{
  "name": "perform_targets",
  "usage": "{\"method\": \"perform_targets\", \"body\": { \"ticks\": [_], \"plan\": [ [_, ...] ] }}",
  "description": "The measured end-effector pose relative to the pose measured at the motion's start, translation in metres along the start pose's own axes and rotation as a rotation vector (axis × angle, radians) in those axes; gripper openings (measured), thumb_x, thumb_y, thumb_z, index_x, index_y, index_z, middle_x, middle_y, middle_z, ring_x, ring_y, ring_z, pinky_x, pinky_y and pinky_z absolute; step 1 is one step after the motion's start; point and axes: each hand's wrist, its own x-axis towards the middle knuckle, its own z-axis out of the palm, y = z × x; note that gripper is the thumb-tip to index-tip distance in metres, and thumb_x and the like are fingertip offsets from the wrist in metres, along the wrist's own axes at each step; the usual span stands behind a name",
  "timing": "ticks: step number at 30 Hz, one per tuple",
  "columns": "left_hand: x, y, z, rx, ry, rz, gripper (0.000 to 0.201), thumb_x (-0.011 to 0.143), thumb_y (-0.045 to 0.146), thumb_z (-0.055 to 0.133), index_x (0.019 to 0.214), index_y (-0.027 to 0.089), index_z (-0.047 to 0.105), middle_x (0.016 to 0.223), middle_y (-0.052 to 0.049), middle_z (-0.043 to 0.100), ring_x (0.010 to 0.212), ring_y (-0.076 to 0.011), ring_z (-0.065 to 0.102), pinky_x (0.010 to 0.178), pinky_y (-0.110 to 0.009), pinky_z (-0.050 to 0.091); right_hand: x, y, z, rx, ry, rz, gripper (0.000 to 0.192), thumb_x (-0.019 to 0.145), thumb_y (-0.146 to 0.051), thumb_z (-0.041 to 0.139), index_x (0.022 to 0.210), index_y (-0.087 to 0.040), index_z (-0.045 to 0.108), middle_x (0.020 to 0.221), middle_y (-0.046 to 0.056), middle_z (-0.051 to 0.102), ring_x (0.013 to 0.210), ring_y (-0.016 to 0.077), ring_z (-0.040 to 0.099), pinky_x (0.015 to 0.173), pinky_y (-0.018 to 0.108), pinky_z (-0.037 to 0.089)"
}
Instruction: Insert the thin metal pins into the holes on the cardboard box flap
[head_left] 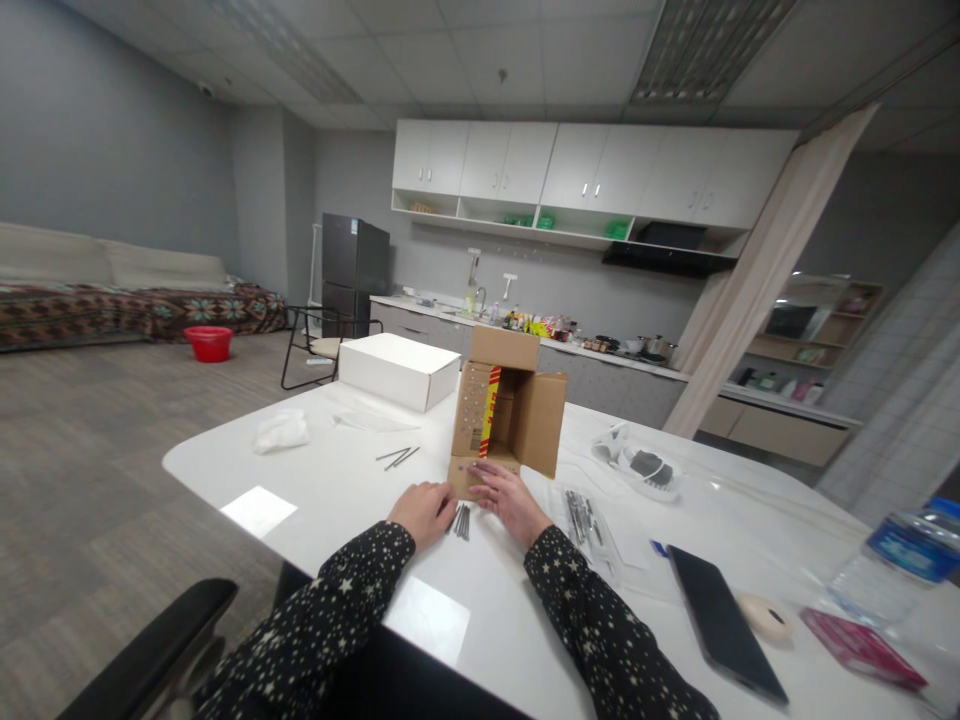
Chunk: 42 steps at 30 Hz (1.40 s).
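An upright cardboard box stands at the middle of the table, its open side facing me. Small light dots, nail heads or holes, speckle its left flap. My right hand lies over the lower flap, fingers stretched and slightly apart, fingertips touching the cardboard. At that flap's left edge rests my left hand, its fingers bent and together; what they grip, if anything, is hidden. Between the hands lies a small bunch of long metal nails or screws. A few more nails lie farther left.
Left of the box are a white box and crumpled plastic. To the right lie a plastic bag of metal pieces, a white corded device, a black phone, a red packet and a water bottle.
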Motion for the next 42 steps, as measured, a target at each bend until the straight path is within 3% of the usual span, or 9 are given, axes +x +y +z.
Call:
{"method": "perform_targets", "body": {
  "ticks": [8,22,27,34,42],
  "plan": [
    [-0.0001,-0.0007,0.0012,0.010,0.012,0.012,0.030,0.088,0.036,0.033,0.079,0.020,0.057,0.078,-0.006,0.066,0.078,-0.0207,0.060,0.068,-0.031,0.038,0.0001,-0.0004,0.0001,0.003,-0.019,0.009,0.037,0.073,-0.022,0.064,0.109,-0.022,0.059,0.127,0.010,0.056,0.081,0.0151,0.066,0.060,0.024,0.050],
    [0.0011,-0.0023,0.0039,0.024,0.021,0.015,0.029,0.088,0.035,0.034,0.078,0.020,0.056,0.078,-0.006,0.066,0.078,-0.0200,0.060,0.067,-0.030,0.037,-0.0029,-0.0026,-0.0017,0.108,-0.092,0.000,0.032,0.074,-0.018,0.062,0.106,-0.018,0.063,0.118,0.009,0.062,0.085,0.0163,0.065,0.069,0.027,0.048],
    [0.0007,-0.0012,0.0019,0.018,0.015,0.012,0.028,0.087,0.034,0.035,0.078,0.019,0.057,0.079,-0.006,0.066,0.078,-0.0209,0.061,0.067,-0.031,0.038,-0.0022,-0.0017,-0.0018,0.181,-0.055,0.014,0.029,0.075,-0.017,0.061,0.104,-0.018,0.062,0.113,0.007,0.065,0.083,0.0153,0.065,0.066,0.025,0.048],
    [0.0016,-0.0021,0.0037,0.012,0.020,0.013,0.028,0.087,0.035,0.035,0.078,0.019,0.057,0.078,-0.006,0.066,0.078,-0.0211,0.061,0.067,-0.031,0.037,-0.0022,-0.0023,-0.0029,0.285,-0.061,0.065,0.037,0.079,-0.016,0.057,0.115,-0.019,0.054,0.121,0.007,0.061,0.084,0.0145,0.066,0.067,0.026,0.050],
    [0.0017,-0.0022,0.0034,0.009,0.013,0.012,0.028,0.088,0.035,0.035,0.078,0.019,0.057,0.078,-0.006,0.066,0.079,-0.0208,0.061,0.067,-0.030,0.037,-0.0026,-0.0027,0.0003,0.302,-0.023,0.102,0.031,0.079,-0.014,0.055,0.110,-0.017,0.054,0.118,0.009,0.062,0.081,0.0152,0.066,0.068,0.027,0.051]
  ]
}}
